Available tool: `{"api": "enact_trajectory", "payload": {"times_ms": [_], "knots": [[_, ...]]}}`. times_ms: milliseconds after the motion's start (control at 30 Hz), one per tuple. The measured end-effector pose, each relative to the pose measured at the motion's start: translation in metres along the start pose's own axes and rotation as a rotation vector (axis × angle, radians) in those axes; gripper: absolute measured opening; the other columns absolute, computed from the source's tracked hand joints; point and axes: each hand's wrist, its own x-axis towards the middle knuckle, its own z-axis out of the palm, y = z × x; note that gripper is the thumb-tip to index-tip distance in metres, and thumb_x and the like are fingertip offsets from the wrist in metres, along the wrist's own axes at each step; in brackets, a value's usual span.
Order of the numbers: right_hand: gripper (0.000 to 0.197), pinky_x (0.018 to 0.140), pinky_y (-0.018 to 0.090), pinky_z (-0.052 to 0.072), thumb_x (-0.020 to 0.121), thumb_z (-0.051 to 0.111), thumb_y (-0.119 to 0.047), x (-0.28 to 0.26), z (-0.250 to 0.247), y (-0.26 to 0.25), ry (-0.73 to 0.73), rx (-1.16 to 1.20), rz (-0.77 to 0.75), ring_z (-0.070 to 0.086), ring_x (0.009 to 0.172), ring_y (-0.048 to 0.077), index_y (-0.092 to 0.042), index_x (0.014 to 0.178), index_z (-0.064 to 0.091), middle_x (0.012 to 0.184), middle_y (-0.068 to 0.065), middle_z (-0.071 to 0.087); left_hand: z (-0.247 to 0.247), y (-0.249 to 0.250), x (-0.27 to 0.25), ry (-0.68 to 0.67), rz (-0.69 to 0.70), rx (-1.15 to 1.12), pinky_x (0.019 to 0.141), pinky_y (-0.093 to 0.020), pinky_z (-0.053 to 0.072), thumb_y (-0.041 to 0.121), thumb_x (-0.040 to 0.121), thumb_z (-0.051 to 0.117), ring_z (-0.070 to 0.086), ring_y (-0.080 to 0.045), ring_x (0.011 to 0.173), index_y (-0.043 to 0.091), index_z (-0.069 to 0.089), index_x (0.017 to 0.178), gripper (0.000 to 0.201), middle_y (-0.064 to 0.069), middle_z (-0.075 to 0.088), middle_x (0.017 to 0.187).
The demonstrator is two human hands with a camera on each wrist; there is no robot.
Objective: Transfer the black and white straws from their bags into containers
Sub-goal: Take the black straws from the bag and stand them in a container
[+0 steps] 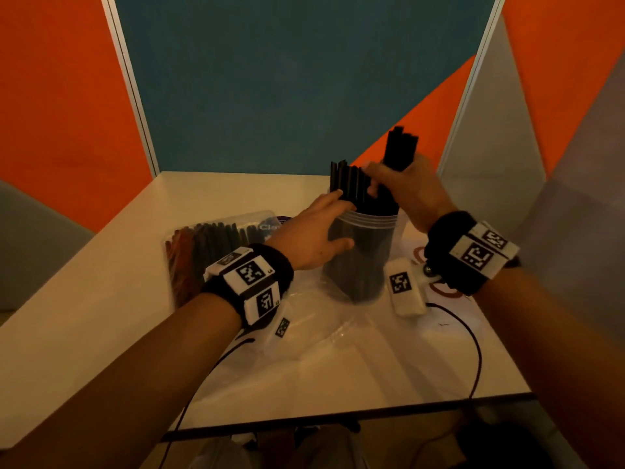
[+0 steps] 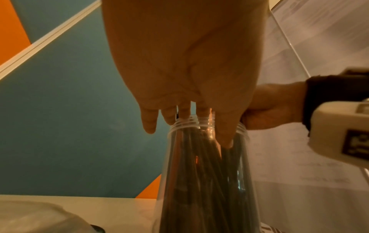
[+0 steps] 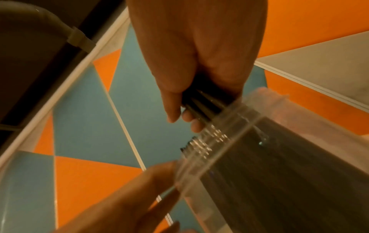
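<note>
A clear plastic container stands mid-table, with black straws sticking up out of it. My right hand grips a bundle of black straws above the right side of the mouth, and their lower ends dip inside. In the right wrist view that bundle runs from my fingers into the container. My left hand is at the rim: straight fingers press against the standing straws while the thumb lies on the outer wall. No white straws are in view.
A clear bag of dark and brownish straws lies at the left of the container. A flattened clear bag lies in front of it. A black cable loops at the right near the table's front edge. Partition walls close the back and sides.
</note>
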Motion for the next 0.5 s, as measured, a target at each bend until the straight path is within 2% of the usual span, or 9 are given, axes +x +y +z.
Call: {"api": "enact_trajectory", "payload": {"times_ms": [33, 100, 133, 167, 233, 300, 333, 400, 500], "knots": [[0.025, 0.070, 0.031, 0.051, 0.089, 0.063, -0.021, 0.003, 0.003, 0.007, -0.013, -0.031, 0.019, 0.061, 0.063, 0.019, -0.008, 0.069, 0.060, 0.066, 0.009, 0.063, 0.000, 0.000, 0.000, 0.003, -0.001, 0.011, 0.106, -0.030, 0.037, 0.033, 0.090, 0.060, 0.031, -0.019, 0.138, 0.024, 0.033, 0.144, 0.061, 0.002, 0.011, 0.158], [0.017, 0.069, 0.028, 0.051, 0.086, 0.067, -0.026, 0.008, 0.008, 0.014, -0.008, -0.141, 0.038, 0.063, 0.068, 0.016, -0.015, 0.073, 0.062, 0.072, 0.004, 0.067, 0.000, 0.000, -0.001, 0.007, -0.004, 0.027, 0.105, -0.030, 0.038, 0.035, 0.089, 0.061, 0.033, -0.020, 0.137, 0.026, 0.032, 0.144, 0.062, 0.003, 0.011, 0.158], [0.013, 0.071, 0.028, 0.052, 0.083, 0.069, -0.029, 0.011, 0.011, 0.016, -0.010, -0.197, 0.054, 0.065, 0.074, 0.015, -0.018, 0.079, 0.065, 0.079, 0.001, 0.069, 0.000, 0.001, -0.001, 0.007, -0.005, 0.026, 0.104, -0.029, 0.037, 0.035, 0.089, 0.061, 0.033, -0.020, 0.137, 0.026, 0.032, 0.144, 0.062, 0.003, 0.010, 0.159], [0.016, 0.077, 0.031, 0.053, 0.081, 0.071, -0.033, 0.014, 0.013, 0.018, -0.017, -0.241, 0.072, 0.067, 0.082, 0.016, -0.018, 0.087, 0.068, 0.088, 0.001, 0.071, 0.000, 0.001, 0.000, 0.005, -0.005, 0.022, 0.103, -0.028, 0.035, 0.035, 0.089, 0.061, 0.032, -0.019, 0.138, 0.025, 0.032, 0.144, 0.063, 0.003, 0.010, 0.159], [0.048, 0.087, 0.043, 0.052, 0.069, 0.071, -0.053, 0.019, 0.014, 0.024, -0.009, -0.333, 0.099, 0.066, 0.095, 0.023, -0.016, 0.099, 0.068, 0.100, 0.006, 0.071, 0.000, 0.001, 0.000, 0.002, 0.000, 0.007, 0.103, -0.026, 0.034, 0.034, 0.089, 0.061, 0.030, -0.018, 0.139, 0.024, 0.033, 0.144, 0.062, 0.003, 0.010, 0.159], [0.081, 0.086, 0.048, 0.051, 0.050, 0.062, -0.074, 0.024, 0.014, 0.035, 0.009, -0.412, 0.110, 0.061, 0.100, 0.028, -0.015, 0.106, 0.063, 0.103, 0.007, 0.067, 0.000, 0.001, -0.001, 0.003, 0.004, -0.006, 0.104, -0.027, 0.033, 0.032, 0.089, 0.062, 0.028, -0.017, 0.140, 0.024, 0.033, 0.144, 0.062, 0.003, 0.010, 0.159], [0.089, 0.085, 0.049, 0.051, 0.046, 0.060, -0.077, 0.025, 0.015, 0.040, 0.016, -0.436, 0.111, 0.059, 0.101, 0.029, -0.013, 0.109, 0.059, 0.105, 0.008, 0.065, 0.000, 0.001, -0.001, 0.003, 0.005, -0.012, 0.105, -0.027, 0.032, 0.032, 0.089, 0.062, 0.026, -0.017, 0.140, 0.024, 0.033, 0.143, 0.062, 0.003, 0.010, 0.159], [0.087, 0.086, 0.048, 0.051, 0.053, 0.067, -0.069, 0.020, 0.016, 0.034, 0.052, -0.446, 0.108, 0.056, 0.105, 0.030, -0.009, 0.114, 0.053, 0.110, 0.009, 0.061, 0.001, 0.001, -0.001, 0.004, 0.003, -0.017, 0.106, -0.026, 0.029, 0.032, 0.088, 0.062, 0.022, -0.017, 0.142, 0.025, 0.033, 0.143, 0.063, 0.003, 0.009, 0.159], [0.080, 0.083, 0.033, 0.051, 0.065, 0.078, -0.051, 0.018, 0.017, 0.033, 0.114, -0.348, 0.095, 0.056, 0.106, 0.023, -0.008, 0.121, 0.042, 0.115, 0.006, 0.057, 0.001, 0.001, 0.000, 0.006, 0.006, -0.014, 0.106, -0.026, 0.028, 0.032, 0.088, 0.063, 0.021, -0.016, 0.143, 0.025, 0.033, 0.143, 0.063, 0.003, 0.009, 0.159]]}}
